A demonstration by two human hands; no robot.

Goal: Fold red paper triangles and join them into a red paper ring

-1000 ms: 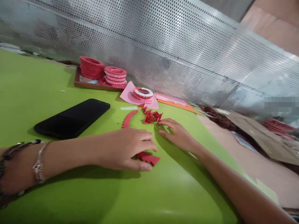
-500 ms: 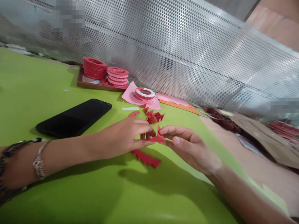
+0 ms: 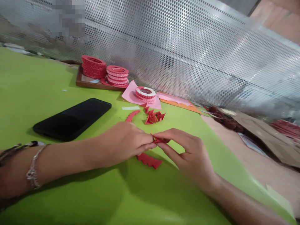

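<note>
Between my two hands is a small folded red paper piece (image 3: 161, 140). My left hand (image 3: 131, 140) pinches its left end, and the fingertips hide part of it. From the other side my right hand (image 3: 187, 150) grips it between thumb and fingers. Below, on the green tabletop, lies a red strip with a zigzag edge (image 3: 150, 161), partly covered by my left hand. Several folded red paper triangles (image 3: 153, 117) sit in a loose heap just beyond my hands. A curved red strip (image 3: 132, 115) lies left of that heap.
A black phone (image 3: 75, 118) lies at left. Behind, a brown tray (image 3: 98, 85) holds stacks of red and pink rings (image 3: 93, 67). A white-topped ring stack (image 3: 145, 94) stands on pink paper (image 3: 128, 92). A perforated metal panel (image 3: 164, 47) borders the back; brown cardboard (image 3: 262, 137) lies right.
The red paper piece has turned from standing point-up to lying flatter. My right fingers have closed round it, and my left hand has shifted slightly, uncovering more of the curved strip.
</note>
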